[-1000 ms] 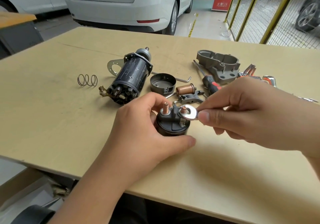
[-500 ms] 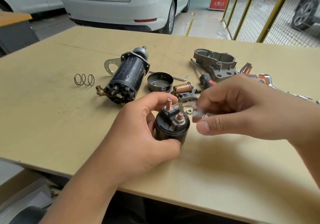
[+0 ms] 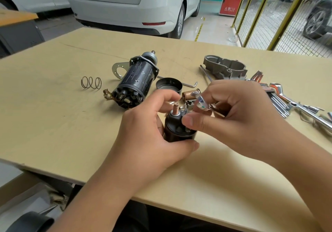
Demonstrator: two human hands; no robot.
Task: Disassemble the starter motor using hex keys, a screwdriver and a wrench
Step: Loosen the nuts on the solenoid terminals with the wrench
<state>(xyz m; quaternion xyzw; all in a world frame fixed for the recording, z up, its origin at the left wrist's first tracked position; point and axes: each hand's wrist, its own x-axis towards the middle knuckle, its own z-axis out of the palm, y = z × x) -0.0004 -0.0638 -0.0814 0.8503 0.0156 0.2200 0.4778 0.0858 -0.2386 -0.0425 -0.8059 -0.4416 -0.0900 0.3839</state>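
Left hand (image 3: 143, 133) closed round black solenoid (image 3: 177, 131) standing upright mid-worktop (image 3: 53, 124), right hand (image 3: 231, 117) pinching a blurred washer (image 3: 200, 102) just above its terminals; motor body (image 3: 136, 82) lies behind

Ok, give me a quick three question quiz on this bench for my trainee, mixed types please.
1. True or false: the coil spring lies to the left of the motor body on the table.
2. Which hand grips the black solenoid? A) left hand B) right hand C) neither
3. Fill in: the right hand's fingers hold a small shiny part that is blurred, above the solenoid's copper ______.

Key: 1 true; 2 A; 3 stud
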